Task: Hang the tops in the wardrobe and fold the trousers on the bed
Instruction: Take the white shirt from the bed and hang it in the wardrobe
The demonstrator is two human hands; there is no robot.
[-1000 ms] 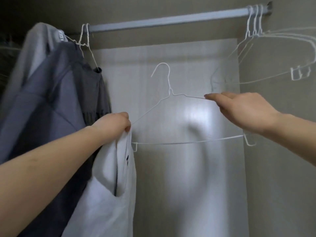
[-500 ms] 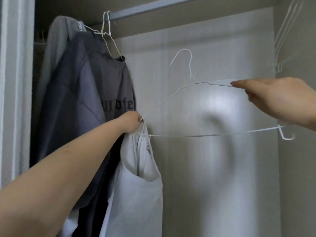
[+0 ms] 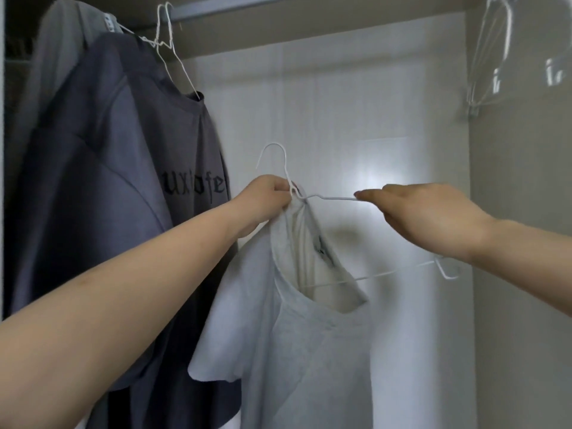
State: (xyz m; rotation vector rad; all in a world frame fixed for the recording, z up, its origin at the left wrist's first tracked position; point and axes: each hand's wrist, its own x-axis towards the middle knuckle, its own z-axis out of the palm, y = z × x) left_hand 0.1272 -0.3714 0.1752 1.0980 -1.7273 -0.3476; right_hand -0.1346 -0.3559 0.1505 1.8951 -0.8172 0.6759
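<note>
Gripping (left hand (image 3: pixel 268 195)): fingers curled tight round the collar of the white T-shirt (image 3: pixel 309 351) and the neck of the white wire hanger (image 3: pixel 332 198), just under its hook.
Right hand (image 3: pixel 424 218): fingers pinched on the hanger's right shoulder wire, palm down; the lower bar and its small end hook show below this wrist.
White T-shirt: pale, plain, soft cotton; it hangs down from the left hand, its neckline gaping open below the hanger's top wire, the lower bar passing into the neck opening. A dark tag inside the collar is too small to read. One short sleeve droops under the left forearm.
Grey T-shirt (image 3: pixel 123 181): beyond and left of the left hand, on a wire hanger, dark gothic lettering reading partly "ux ofe".
Light grey top (image 3: pixel 52 57): further left, behind the grey one.
Rail (image 3: pixel 216 9): above both hands.
Empty wire hangers (image 3: pixel 495 57): above the right hand, blurred.
</note>
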